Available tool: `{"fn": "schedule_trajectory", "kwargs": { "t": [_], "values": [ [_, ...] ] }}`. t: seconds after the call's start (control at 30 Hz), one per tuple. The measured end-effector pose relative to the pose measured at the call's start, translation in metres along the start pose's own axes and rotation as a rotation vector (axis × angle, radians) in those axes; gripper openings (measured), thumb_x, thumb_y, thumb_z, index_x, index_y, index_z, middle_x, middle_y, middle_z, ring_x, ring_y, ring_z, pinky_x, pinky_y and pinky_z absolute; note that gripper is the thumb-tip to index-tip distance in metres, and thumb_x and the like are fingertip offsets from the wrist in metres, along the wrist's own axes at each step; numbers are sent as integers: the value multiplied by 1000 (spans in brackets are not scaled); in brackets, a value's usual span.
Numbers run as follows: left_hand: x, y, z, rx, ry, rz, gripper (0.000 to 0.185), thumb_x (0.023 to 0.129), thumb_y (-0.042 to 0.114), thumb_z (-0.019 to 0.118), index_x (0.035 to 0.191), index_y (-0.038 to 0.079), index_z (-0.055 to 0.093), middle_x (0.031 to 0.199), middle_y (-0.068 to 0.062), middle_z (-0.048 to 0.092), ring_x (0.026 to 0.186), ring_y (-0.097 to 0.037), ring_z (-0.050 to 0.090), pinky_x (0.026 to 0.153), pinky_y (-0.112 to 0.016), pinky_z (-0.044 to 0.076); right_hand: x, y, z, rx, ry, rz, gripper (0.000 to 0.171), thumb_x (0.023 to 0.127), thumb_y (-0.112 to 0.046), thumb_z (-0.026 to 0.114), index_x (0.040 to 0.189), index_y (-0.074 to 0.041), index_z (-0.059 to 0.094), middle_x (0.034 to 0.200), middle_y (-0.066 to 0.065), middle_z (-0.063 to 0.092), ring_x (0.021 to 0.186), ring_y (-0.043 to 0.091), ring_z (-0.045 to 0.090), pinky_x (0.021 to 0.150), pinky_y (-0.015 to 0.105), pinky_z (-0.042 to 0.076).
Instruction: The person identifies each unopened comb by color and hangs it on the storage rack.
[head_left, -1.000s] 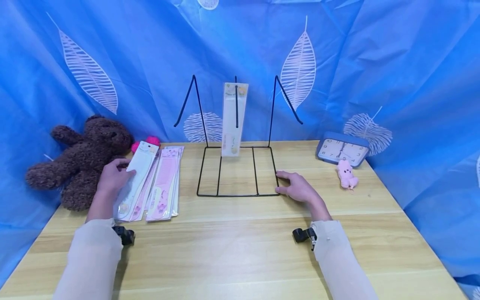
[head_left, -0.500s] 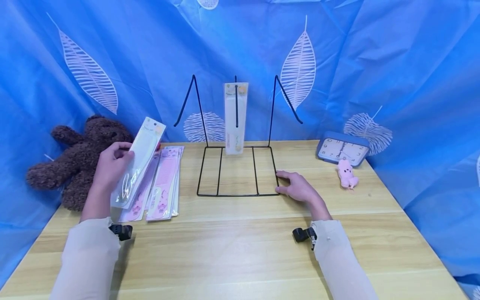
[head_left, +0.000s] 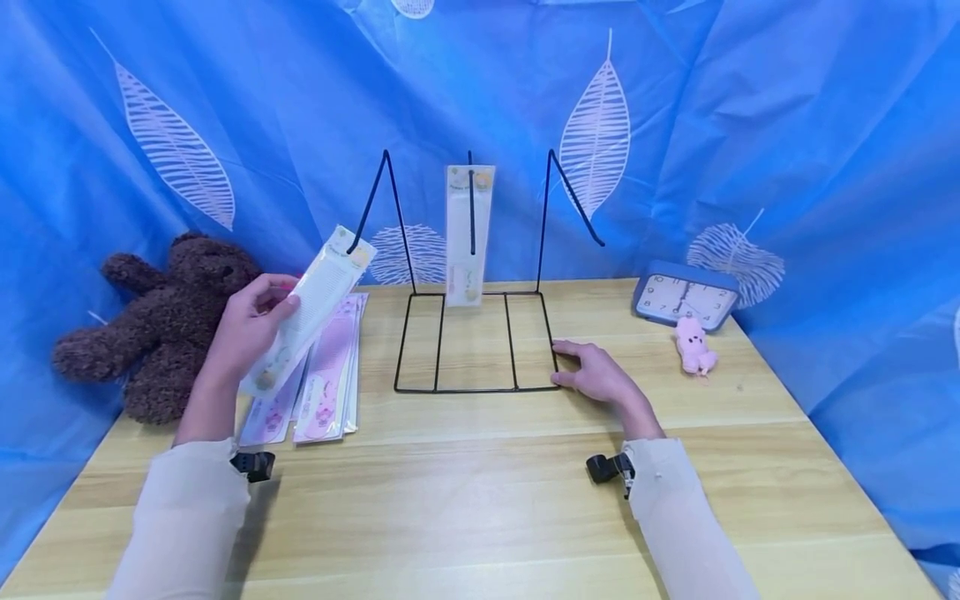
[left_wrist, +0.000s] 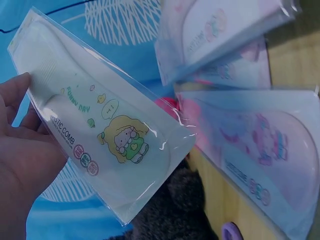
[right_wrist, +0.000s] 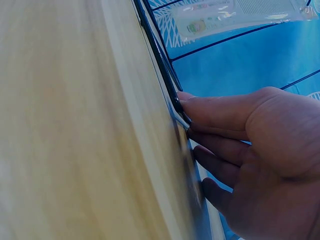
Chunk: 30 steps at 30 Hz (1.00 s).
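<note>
Behind the wood-grained counter point(head_left: 487, 508), a blue curtain point(head_left: 480, 75) printed with white leaves point(head_left: 596, 137). At back left, a dark brown plush bear point(head_left: 168, 317), near a mostly hidden bright pink object point(left_wrist: 165, 104). At back right, a blue clock point(head_left: 663, 293); just in front, a small pink toy point(head_left: 692, 348).

rack point(head_left: 476, 391): right of the comb pile point(head_left: 326, 392) on my counter point(head_left: 450, 500)
hung comb point(head_left: 459, 233): on the middle hook point(head_left: 472, 217)
held comb point(head_left: 321, 292): in my left grip point(head_left: 249, 327), over the pile
teddy point(head_left: 180, 325): left of the pile
clock point(head_left: 684, 293): right of the rack, behind the small toy point(head_left: 694, 347)
</note>
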<state>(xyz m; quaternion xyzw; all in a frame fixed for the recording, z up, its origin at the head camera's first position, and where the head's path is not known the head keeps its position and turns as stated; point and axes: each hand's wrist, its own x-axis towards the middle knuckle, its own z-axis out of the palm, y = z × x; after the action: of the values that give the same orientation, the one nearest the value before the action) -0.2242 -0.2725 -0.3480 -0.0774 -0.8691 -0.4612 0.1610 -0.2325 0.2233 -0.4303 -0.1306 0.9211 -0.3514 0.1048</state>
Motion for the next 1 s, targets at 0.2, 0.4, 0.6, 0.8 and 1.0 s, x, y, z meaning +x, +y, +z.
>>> {"fn": "schedule_trajectory", "kwargs": {
  "t": [0.2, 0.4, 0.6, 0.8, 1.0],
  "values": [
    [2, 13, 10, -26, -36, 38, 28, 105, 17, 58, 127, 0, 62, 105, -7, 65, 92, -9, 55, 77, -22, 41, 0, 1, 1, 7, 1, 11, 62, 95, -18, 72, 149, -2, 47, 156, 21, 38, 146, 43, 29, 118, 57, 20],
    [1, 24, 20, -67, -116, 79, 28, 105, 14, 57, 128, -1, 62, 110, -17, 66, 93, -12, 58, 77, -23, 45, 0, 3, 1, 10, 10, -3, 60, 95, -18, 72, 148, -2, 48, 155, 22, 39, 146, 43, 29, 118, 57, 20],
    [-1, 36, 29, -108, -190, 98, 28, 105, 16, 57, 128, 0, 61, 115, -19, 66, 94, -16, 61, 76, -25, 49, 1, 4, 1, 8, 8, -11, 59, 95, -18, 71, 147, -1, 49, 155, 24, 40, 145, 44, 30, 118, 57, 20],
    [-3, 46, 32, -128, -191, 160, 26, 104, 16, 59, 126, 2, 63, 108, -13, 68, 90, -20, 64, 73, -29, 52, 0, 2, 1, 17, 8, -8, 59, 95, -17, 71, 147, -1, 49, 155, 23, 40, 145, 43, 30, 118, 56, 20],
    [-5, 57, 38, -165, -176, 240, 22, 101, 8, 61, 121, 0, 65, 100, -13, 69, 82, -18, 65, 70, -28, 52, 1, 2, 1, 9, 8, 0, 60, 95, -18, 72, 148, -2, 49, 155, 22, 40, 146, 43, 30, 118, 57, 21]
  ]
}}
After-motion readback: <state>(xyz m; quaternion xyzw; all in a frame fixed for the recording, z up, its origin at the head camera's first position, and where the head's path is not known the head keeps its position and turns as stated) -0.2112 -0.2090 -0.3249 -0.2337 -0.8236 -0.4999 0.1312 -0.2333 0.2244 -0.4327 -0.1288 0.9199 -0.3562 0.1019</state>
